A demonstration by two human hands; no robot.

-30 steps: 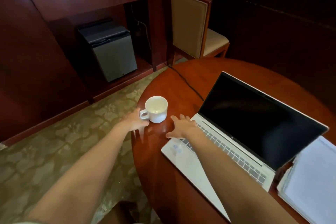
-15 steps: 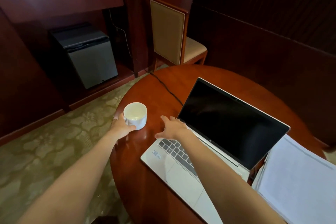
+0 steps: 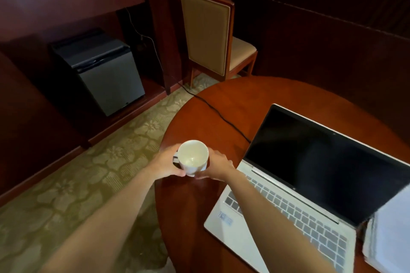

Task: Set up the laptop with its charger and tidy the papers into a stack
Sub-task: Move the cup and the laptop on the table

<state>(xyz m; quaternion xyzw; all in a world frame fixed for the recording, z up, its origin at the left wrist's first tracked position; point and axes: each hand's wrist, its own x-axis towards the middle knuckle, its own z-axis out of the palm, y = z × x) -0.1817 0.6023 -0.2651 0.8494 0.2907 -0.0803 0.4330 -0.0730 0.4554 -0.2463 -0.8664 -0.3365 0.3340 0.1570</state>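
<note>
Silver-grey laptop point(image 3: 321, 162) stands open on the right half of the round red-brown wooden bench point(image 3: 233, 99), screen dark, keyboard towards us. We note the black charger cable point(image 3: 221, 115) running from the floor at the far edge, across the bench top, to the laptop's left rear corner; the lid hides its end, so we cannot tell whether it is plugged in. The papers point(image 3: 392, 228) lie as a white stack just beside the laptop's right side, at the frame's right edge, blurred.

Left of the laptop, near the bench's left edge, a white cup point(image 3: 193, 158) sits between both hands. The left hand point(image 3: 166, 164) grips it on the handle side, fingers curled round it and thumb across the lower front. The right hand point(image 3: 218, 167) holds the opposite side, fingers wrapped against the wall and thumb low at the base. The cup tilts slightly; we cannot tell whether its base touches the bench. The right forearm crosses the laptop's near-left corner.

Beyond the bench: a padded wooden chair point(image 3: 206, 33), a grey-fronted cabinet point(image 3: 106, 73) in a wall recess, patterned carpet point(image 3: 77, 184).
</note>
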